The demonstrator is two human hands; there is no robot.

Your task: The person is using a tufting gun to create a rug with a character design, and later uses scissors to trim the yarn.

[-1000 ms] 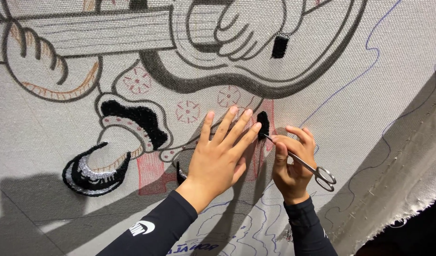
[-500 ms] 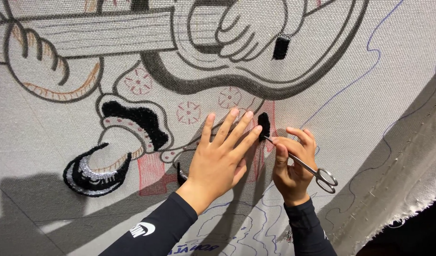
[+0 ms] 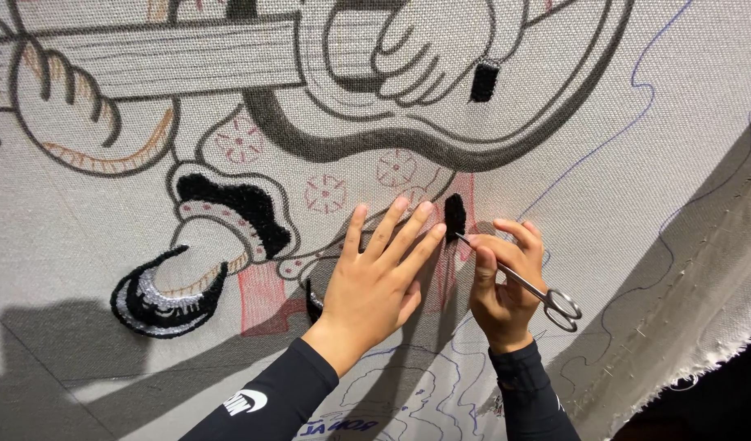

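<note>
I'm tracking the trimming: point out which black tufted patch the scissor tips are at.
The small oval black patch beside the left hand's fingertips, not the square one higher up or the larger left-side patches.

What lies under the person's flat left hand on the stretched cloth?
Under the left hand lies the grey tufting cloth with drawn outlines and red-shaded patches showing around its edges. The part of the drawing directly beneath the palm is covered.

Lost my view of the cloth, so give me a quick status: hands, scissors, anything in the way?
Left hand flat on grey tufting cloth. Right hand grips small silver scissors, tips at small black tufted patch. Nothing in the way.
</note>
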